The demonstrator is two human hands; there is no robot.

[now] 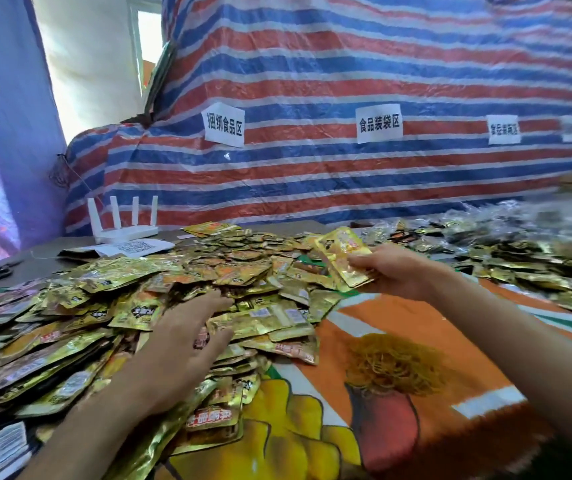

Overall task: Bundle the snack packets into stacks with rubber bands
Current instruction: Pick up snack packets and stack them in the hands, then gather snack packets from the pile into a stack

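A wide heap of gold foil snack packets [132,306] covers the left and middle of the table. My left hand [180,344] lies over the heap with its fingers spread and straight, touching the packets. My right hand [395,271] is raised above the heap's right edge and grips a small stack of gold packets [345,259] between thumb and fingers. A loose pile of yellow rubber bands [391,365] sits on the orange cloth below my right forearm.
An orange printed cloth [450,427] covers the table's right part. More dark and gold packets [519,251] spread along the back right. A white router [121,223] and a paper sheet [135,247] stand at the back left. A striped tarp wall [312,168] with paper labels rises behind.
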